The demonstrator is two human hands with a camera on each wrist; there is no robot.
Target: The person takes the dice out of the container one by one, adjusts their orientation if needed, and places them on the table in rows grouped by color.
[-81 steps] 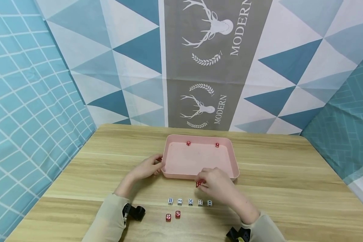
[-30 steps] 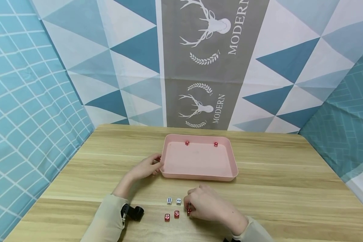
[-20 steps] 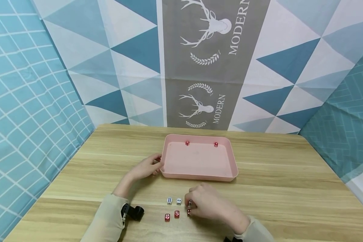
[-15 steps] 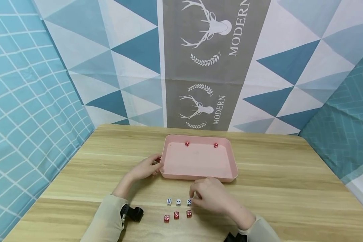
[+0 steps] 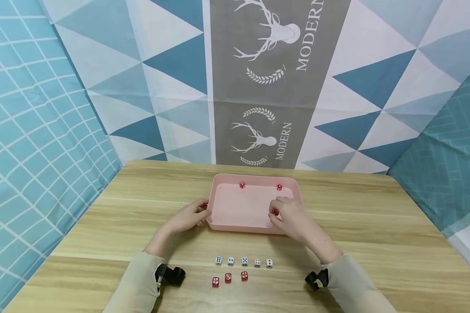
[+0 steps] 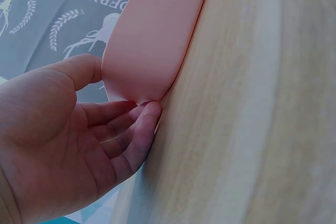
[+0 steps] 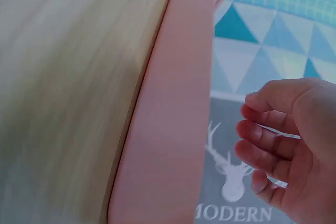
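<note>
My left hand grips the left end of a pink tray; in the left wrist view its thumb is at the rim and its fingers lie against the outer wall. My right hand is over the tray's right side, fingers loosely curled with nothing between them, as the right wrist view shows. Inside the tray, by the far wall, lie a red die and a second red die. Three more red dice form a row on the table, nearer me than a row of several white dice.
The wooden table runs back to a patterned cloth hanging behind it. Blue cloth walls stand on both sides. A black wrist camera sits on the left wrist and another on the right.
My right hand brought a red die from near the tray, set it at the right end of the red row, let go and moved up over the tray. The left hand stayed put.
</note>
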